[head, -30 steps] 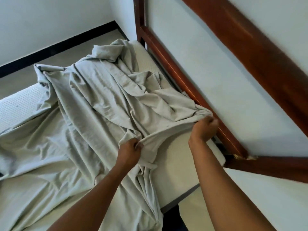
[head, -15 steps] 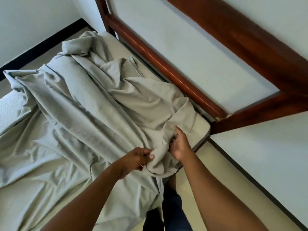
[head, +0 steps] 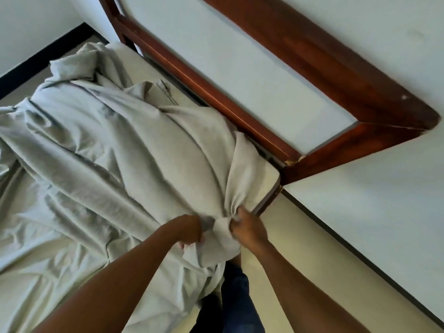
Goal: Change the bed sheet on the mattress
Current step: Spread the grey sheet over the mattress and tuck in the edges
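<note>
A pale grey bed sheet (head: 115, 150) lies crumpled in long folds across the white mattress (head: 268, 174), whose near right corner shows bare. My left hand (head: 189, 230) grips a bunch of the sheet at the mattress's near edge. Close beside it, my right hand (head: 247, 228) grips a gathered fold of the same sheet just short of the bare corner. The cloth between the two hands hangs down over the mattress edge and hides part of my fingers.
A dark wooden headboard frame (head: 216, 94) runs along the white wall (head: 372, 212) right behind the mattress. Cream floor (head: 312, 246) with a dark skirting line lies to the right. My leg in dark blue trousers (head: 236, 299) stands against the bed's edge.
Both hands have pulled the sheet's gathered part toward the mattress's near right corner and now hold it lower over the edge. The view has swung left, and the sheet lies more stretched.
</note>
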`<control>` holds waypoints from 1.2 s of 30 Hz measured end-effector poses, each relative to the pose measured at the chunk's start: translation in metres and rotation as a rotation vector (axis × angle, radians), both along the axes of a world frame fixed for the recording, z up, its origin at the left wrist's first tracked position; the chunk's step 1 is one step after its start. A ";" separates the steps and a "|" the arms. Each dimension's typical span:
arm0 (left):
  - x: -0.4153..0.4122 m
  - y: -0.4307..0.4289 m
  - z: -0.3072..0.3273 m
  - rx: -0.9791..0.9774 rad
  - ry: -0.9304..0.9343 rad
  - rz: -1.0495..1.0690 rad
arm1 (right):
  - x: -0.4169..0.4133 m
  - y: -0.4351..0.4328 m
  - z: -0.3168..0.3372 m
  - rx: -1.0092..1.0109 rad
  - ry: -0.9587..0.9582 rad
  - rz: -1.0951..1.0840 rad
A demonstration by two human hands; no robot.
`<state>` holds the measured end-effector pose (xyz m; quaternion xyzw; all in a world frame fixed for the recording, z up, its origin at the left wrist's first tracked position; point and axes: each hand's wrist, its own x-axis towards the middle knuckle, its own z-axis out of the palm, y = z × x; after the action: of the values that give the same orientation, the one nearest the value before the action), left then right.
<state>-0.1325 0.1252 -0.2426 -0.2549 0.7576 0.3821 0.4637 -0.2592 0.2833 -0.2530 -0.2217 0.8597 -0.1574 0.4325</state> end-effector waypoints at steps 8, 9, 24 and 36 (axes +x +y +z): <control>-0.026 0.002 -0.035 -0.371 0.236 0.223 | -0.044 0.001 -0.056 0.015 -0.088 -0.396; -0.029 0.002 -0.040 -0.412 0.272 0.256 | -0.057 -0.007 -0.061 -0.035 -0.001 -0.524; -0.078 -0.021 -0.050 -0.143 0.460 1.225 | -0.040 -0.043 -0.029 -0.420 -0.170 -0.110; -0.029 -0.037 -0.046 0.168 0.282 1.271 | -0.067 -0.070 -0.047 -0.262 -0.875 -0.474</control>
<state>-0.1620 0.0881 -0.2883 -0.5633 0.4807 0.6692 0.0621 -0.3258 0.2131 -0.2999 0.0137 0.5980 -0.4356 0.6727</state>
